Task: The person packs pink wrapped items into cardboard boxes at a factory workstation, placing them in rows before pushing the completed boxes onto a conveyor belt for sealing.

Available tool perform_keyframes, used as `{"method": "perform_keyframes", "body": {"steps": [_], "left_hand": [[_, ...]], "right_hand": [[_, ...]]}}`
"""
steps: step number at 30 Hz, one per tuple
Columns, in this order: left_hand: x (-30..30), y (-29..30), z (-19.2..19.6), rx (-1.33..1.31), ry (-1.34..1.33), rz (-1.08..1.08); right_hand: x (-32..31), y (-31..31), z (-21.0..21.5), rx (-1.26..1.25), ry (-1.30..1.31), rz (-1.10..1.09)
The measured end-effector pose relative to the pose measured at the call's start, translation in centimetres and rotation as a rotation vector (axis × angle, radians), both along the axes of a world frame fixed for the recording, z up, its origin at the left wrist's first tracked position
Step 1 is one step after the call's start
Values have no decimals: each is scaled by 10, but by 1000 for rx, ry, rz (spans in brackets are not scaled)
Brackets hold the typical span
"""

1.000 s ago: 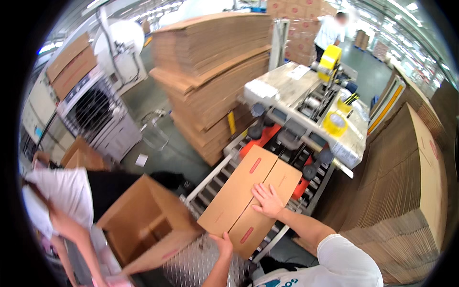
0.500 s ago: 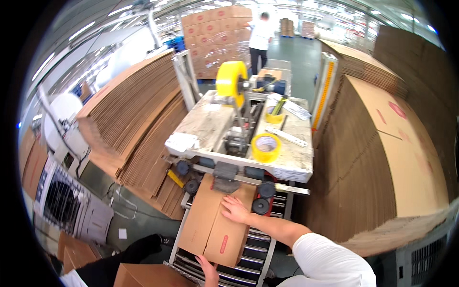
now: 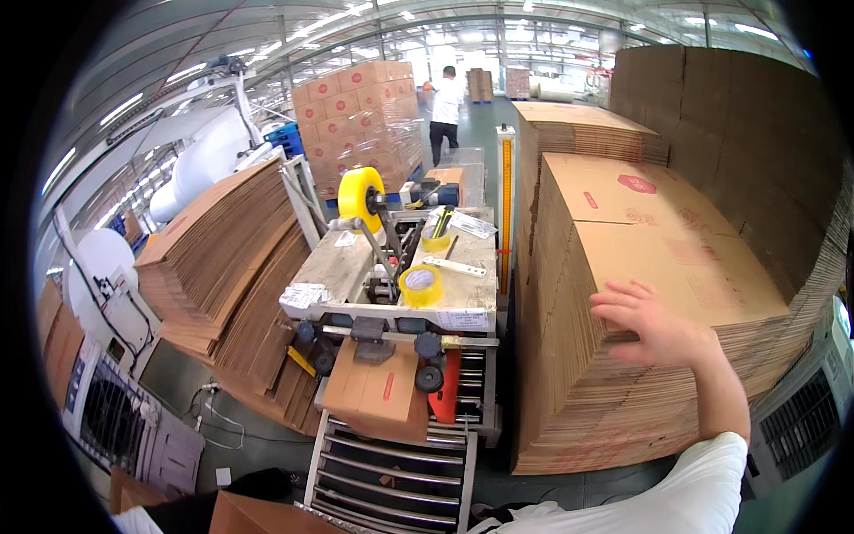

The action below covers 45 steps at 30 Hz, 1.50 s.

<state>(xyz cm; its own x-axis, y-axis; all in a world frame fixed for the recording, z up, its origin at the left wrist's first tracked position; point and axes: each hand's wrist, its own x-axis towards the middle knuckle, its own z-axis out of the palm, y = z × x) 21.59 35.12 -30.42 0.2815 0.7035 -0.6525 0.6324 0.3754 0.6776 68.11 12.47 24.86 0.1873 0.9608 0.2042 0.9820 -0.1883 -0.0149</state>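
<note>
My right hand (image 3: 651, 326) is raised over the near side of a tall stack of flat cardboard cartons (image 3: 672, 258), its fingers stretched out and holding nothing. Whether the fingertips touch the top sheet I cannot tell. My left hand is out of view. A closed brown carton (image 3: 365, 384) lies partly inside the carton sealing machine (image 3: 334, 267), its far end hidden under the machine's front bar. Two dark rollers (image 3: 429, 380) stand at its right side. Behind it, a large yellow tape roll (image 3: 360, 198) is mounted on top of the machine.
A roller conveyor (image 3: 391, 481) leads up to the machine. Flat cartons (image 3: 222, 258) are piled on the left, beside a fan unit (image 3: 124, 418). A loose tape roll (image 3: 420, 286) sits on the machine top. Wrapped cartons (image 3: 356, 125) and a walking person (image 3: 447, 111) are beyond.
The carton has moved away from me, further into the machine. My right hand has left it and swung right to the cardboard stack; my left hand has gone out of view.
</note>
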Motion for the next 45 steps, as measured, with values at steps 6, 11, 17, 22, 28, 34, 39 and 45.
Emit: {"method": "perform_keyframes", "body": {"steps": [6,11,17,22,28,34,39,45], "left_hand": [[-102,-32,-71,297,254,-10],[-153,-137,-82,125,77,134],[-227,-283,-67,223,118,217],[-249,-293,51,155,-16,454],[-237,-279,271,1006,-153,379],[-270,-282,346,1541,395,456],[-287,-286,324,1488,578,431],[-223,-274,316,1408,913,257]], "right_hand": [[10,-9,-11,32,-100,59],[-1,-10,-10,496,-218,58],[-16,-31,77,863,-425,-427],[-177,-73,154,1071,-679,-121],[-329,-91,150,1407,-555,875],[-220,53,55,1082,1191,1101],[-286,164,-125,734,783,481],[-377,174,-190,1,94,890]]}}
